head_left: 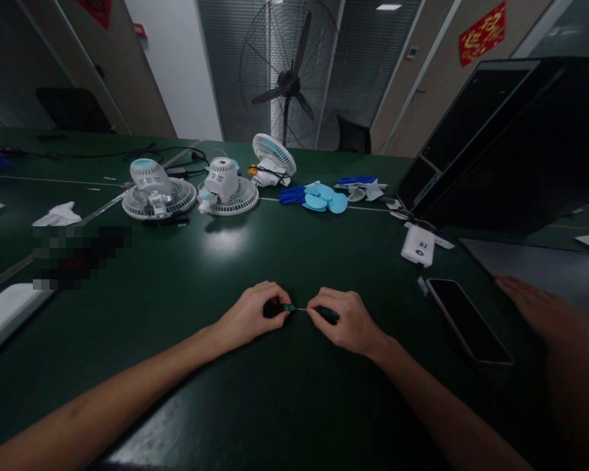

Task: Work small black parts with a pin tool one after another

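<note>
My left hand [255, 314] rests low over the green table, thumb and forefinger pinching a small green circuit board [288, 307] by its edges. Opposite it, my right hand [346, 318] is closed on a thin metal shaft [300, 309]. The shaft points left, and its tip meets or nearly meets the board's right side; contact is too small to make out. What the rest of the shaft looks like is mostly covered by my fingers, so its kind is unclear.
White desk fans [228, 186] lie farther back, beside light-blue round pieces [324, 197] and blue gloves [292, 195]. A phone [466, 320], a white power bank [419, 246] and a large dark monitor [510, 144] stand right. Another person's hand [544, 307] is by a laptop [544, 261].
</note>
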A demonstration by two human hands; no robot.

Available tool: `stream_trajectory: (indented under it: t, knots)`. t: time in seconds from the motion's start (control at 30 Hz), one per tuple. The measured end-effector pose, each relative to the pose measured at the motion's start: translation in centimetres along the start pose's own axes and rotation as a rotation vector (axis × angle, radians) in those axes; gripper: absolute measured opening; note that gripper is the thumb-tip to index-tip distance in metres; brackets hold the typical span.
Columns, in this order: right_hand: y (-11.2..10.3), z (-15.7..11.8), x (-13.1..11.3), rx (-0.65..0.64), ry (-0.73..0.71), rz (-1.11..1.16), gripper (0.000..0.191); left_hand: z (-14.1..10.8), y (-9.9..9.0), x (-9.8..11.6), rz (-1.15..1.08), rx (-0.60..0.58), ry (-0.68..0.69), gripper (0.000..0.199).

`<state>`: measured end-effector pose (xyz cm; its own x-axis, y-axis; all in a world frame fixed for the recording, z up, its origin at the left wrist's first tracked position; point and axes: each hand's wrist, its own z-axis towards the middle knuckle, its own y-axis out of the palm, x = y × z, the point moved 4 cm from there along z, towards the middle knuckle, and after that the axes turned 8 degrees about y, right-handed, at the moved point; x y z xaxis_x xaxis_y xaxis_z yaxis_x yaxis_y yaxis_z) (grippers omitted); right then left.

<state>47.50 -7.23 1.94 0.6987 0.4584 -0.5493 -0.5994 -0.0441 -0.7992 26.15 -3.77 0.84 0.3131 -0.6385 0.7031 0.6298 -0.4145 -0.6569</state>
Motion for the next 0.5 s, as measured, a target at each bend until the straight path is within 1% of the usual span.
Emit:
stream_trajectory:
  t: [0.1, 0.2, 0.3, 0.37, 0.43, 0.5]
  knots:
    - [0.2, 0.1, -0.1, -0.003, 0.006, 0.006, 0.011, 0.0, 0.1, 0.0, 0.005, -0.005, 0.01, 0.011]
    - [0.6, 0.4, -1.3, -0.008, 0.006, 0.043, 0.011, 0.0, 0.1, 0.0, 0.005, -0.006, 0.029, 0.012]
    - [0.7, 0.7, -2.9, 0.042, 0.004, 0.185, 0.014, 0.0, 0.2, 0.0, 0.017, -0.014, 0.037, 0.012]
    - [0.8, 0.8, -3.6, 0.07, -0.023, 0.252, 0.014, 0.1, 0.2, 0.0, 0.026, -0.015, 0.038, 0.011]
    - [0.7, 0.7, -3.5, 0.103, -0.022, 0.252, 0.014, 0.1, 0.2, 0.0, 0.031, -0.021, 0.036, 0.011]
    - [0.6, 0.6, -2.6, 0.11, -0.01, 0.226, 0.013, 0.2, 0.2, 0.1, 0.035, -0.031, 0.031, 0.012]
